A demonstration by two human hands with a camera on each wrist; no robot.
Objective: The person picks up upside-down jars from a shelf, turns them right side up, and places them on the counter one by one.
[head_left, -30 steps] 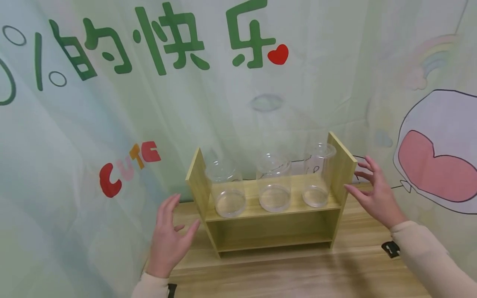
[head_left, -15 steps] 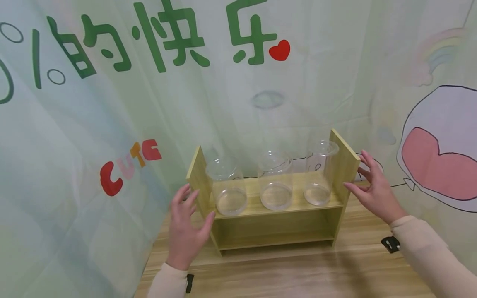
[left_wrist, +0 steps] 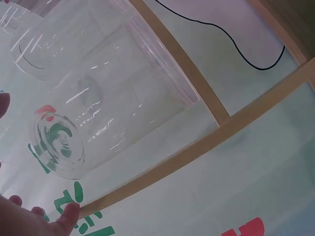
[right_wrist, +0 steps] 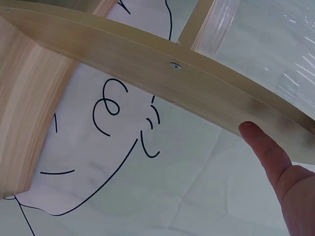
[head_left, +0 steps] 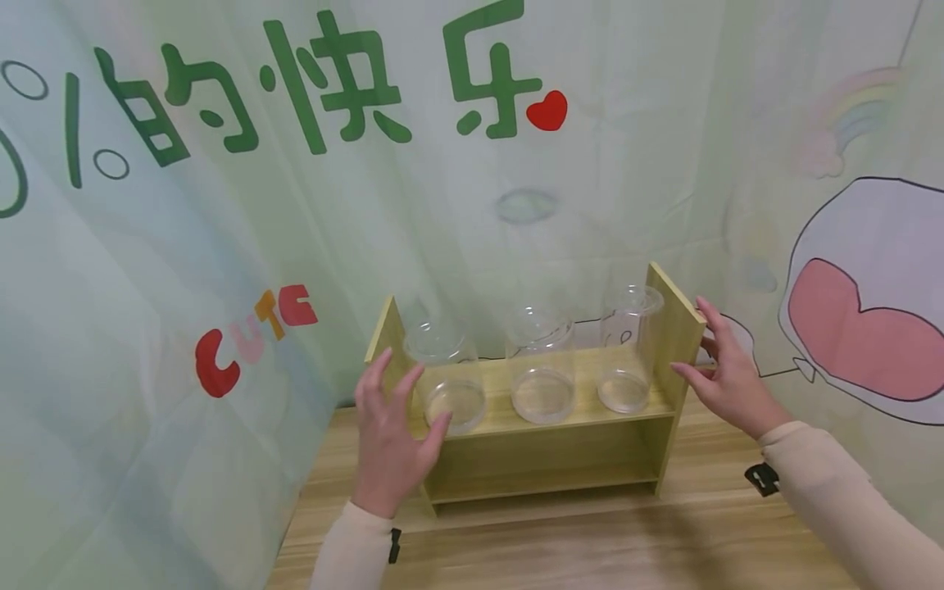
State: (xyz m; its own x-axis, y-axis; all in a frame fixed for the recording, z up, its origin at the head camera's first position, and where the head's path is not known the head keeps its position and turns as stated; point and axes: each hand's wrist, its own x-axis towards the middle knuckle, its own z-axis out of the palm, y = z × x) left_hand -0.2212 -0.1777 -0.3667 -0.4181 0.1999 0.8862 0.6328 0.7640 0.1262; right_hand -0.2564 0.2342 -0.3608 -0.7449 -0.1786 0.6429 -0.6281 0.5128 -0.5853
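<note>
A small two-tier wooden shelf [head_left: 546, 463] stands on the wood-grain table. Three clear jars sit upright in a row on its upper board: a left jar [head_left: 446, 373], a middle jar [head_left: 542, 369] and a right jar [head_left: 627, 352]. My left hand [head_left: 394, 447] is raised before the shelf's left end panel [head_left: 383, 328], fingers spread and bent; whether it touches panel or jar I cannot tell. My right hand [head_left: 733, 381] is beside the right end panel [head_left: 674, 340], fingers along its outer side and thumb near its front edge. In the right wrist view a fingertip [right_wrist: 251, 129] meets or nearly meets that panel.
A pale green printed curtain [head_left: 612, 180] hangs behind the shelf and along the left side. Bare wood-grain table [head_left: 560, 549] lies in front of the shelf. A dark strap piece [head_left: 762, 479] shows by the right sleeve.
My left hand has moved right and slightly up, from beside the shelf to in front of its left end. My right hand stays by the right panel. Shelf and jars have not moved.
</note>
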